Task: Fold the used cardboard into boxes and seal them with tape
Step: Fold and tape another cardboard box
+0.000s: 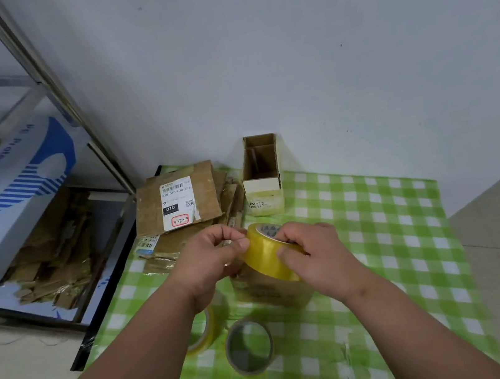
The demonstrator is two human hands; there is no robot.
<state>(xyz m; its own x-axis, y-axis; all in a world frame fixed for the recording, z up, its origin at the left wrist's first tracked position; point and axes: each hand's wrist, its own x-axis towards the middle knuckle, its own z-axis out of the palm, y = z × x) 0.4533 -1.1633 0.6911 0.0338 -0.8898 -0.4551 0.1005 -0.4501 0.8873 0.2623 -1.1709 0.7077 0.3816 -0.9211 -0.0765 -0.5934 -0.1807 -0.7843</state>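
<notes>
Above the green checked cloth (380,234) we hold a roll of yellow tape (267,253) in both hands, lifted clear of the table and tilted so its cardboard core faces up and away from us. Our right hand (315,257) grips the roll from the right, thumb pressed across the outer band and fingers curled over the rim into the core. Our left hand (211,261) meets the roll on its left edge, fingers curled in, thumb and forefinger pinched together right at the tape's surface; whether they have hold of a loose end we cannot tell.

Directly below the roll sits a small closed cardboard box (274,290), mostly hidden by our hands. Nearer to us on the cloth lie two more rolls: a yellow one (207,333) partly under our left forearm, and a greyish one (249,346) just beside it, lying flat. At the far left corner of the cloth a stack of flattened cardboard (178,200) rests, its top piece bearing a white shipping label. Just right of that stack, against the wall, stands an open narrow box (261,167), upright, with a divider inside. Off the table to the left, a metal shelf (37,75) holds more flattened cardboard scraps and a white and blue carton (11,181).
</notes>
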